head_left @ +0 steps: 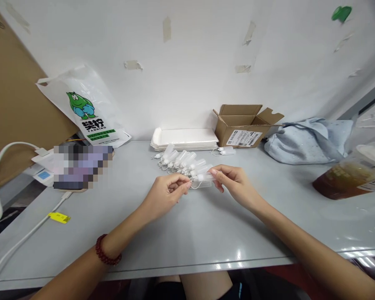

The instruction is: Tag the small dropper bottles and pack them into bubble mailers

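Note:
A small translucent plastic bottle point(202, 177) with a white neck and a thin white loop lies between my two hands. My right hand point(234, 181) pinches the bottle's body between thumb and fingers. My left hand point(170, 191), wearing a dark red bead bracelet point(108, 250) at the wrist, is closed in a pinch at the neck end; what its fingertips hold is too small to make out. Just beyond the hands, several similar bottles point(183, 158) lie in a heap, their white loops tangled together. A single similar bottle point(227, 151) lies apart, in front of the cardboard box.
Behind the heap is a stack of white flat packages point(187, 139), beside an open cardboard box point(237, 127). To the right are a blue cloth bag point(309, 141) and a drink cup point(346, 177). A blurred-out device point(84, 166), a plastic bag point(84, 108) and a white cable point(28, 233) are left.

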Action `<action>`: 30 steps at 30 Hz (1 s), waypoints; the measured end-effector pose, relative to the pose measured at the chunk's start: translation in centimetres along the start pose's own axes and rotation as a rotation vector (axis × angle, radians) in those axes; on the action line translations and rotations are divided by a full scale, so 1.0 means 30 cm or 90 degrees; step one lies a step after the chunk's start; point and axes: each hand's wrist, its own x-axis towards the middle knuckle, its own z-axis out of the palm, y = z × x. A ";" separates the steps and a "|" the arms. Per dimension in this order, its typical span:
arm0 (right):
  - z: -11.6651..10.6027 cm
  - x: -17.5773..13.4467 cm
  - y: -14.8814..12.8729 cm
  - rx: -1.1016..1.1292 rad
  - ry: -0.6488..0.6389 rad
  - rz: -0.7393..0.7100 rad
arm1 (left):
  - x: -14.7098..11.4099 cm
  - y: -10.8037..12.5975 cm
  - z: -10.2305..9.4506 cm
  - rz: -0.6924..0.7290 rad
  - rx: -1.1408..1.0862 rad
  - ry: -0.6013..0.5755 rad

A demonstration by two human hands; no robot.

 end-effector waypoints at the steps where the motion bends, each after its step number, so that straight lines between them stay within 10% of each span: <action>1: -0.001 0.001 0.000 0.000 0.005 -0.001 | 0.000 0.001 0.001 0.000 0.000 0.004; 30: -0.013 0.000 -0.003 -0.015 0.010 -0.004 | -0.015 0.014 0.009 0.004 -0.036 0.004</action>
